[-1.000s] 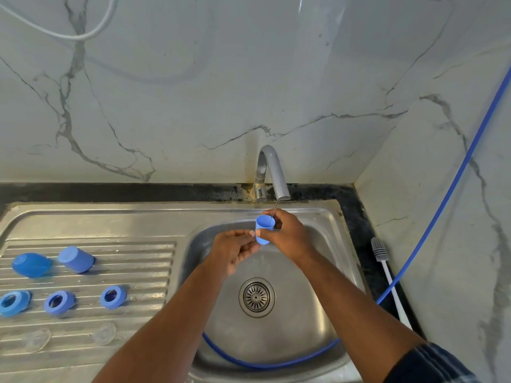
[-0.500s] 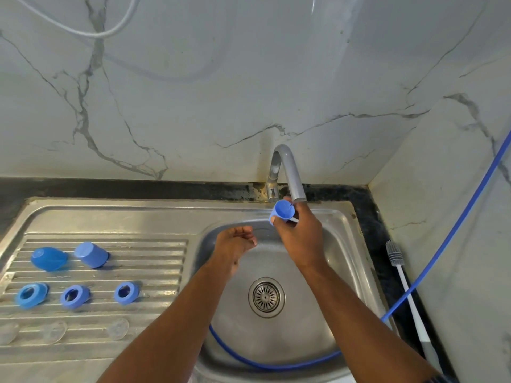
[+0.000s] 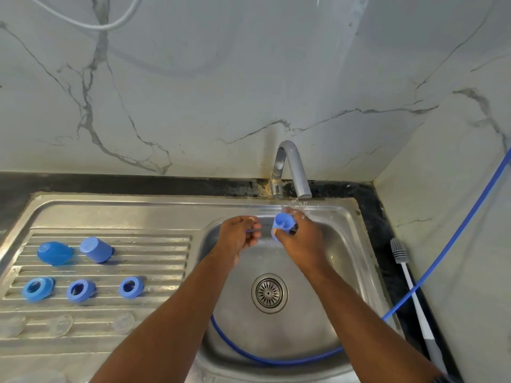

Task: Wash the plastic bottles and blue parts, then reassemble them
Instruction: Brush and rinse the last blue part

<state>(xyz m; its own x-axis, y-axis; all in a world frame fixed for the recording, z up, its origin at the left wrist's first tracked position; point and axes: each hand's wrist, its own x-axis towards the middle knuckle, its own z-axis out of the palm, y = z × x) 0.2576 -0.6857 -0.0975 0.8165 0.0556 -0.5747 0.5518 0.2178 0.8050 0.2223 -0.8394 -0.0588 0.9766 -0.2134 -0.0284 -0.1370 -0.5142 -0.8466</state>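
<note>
As the right hand point(image 3: 300, 241) grips a blue cap point(image 3: 283, 222) under the tap point(image 3: 293, 167) by the basin point(image 3: 345, 258) back edge, the left hand point(image 3: 239, 234) curls alongside, hold unclear; two caps point(image 3: 55, 253) point(image 3: 96, 249), three rings point(image 3: 37, 288) point(image 3: 80, 291) point(image 3: 131, 286) dot the drainboard point(image 3: 154, 258).

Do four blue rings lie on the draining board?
No, only three blue rings lie on the draining board.
</note>
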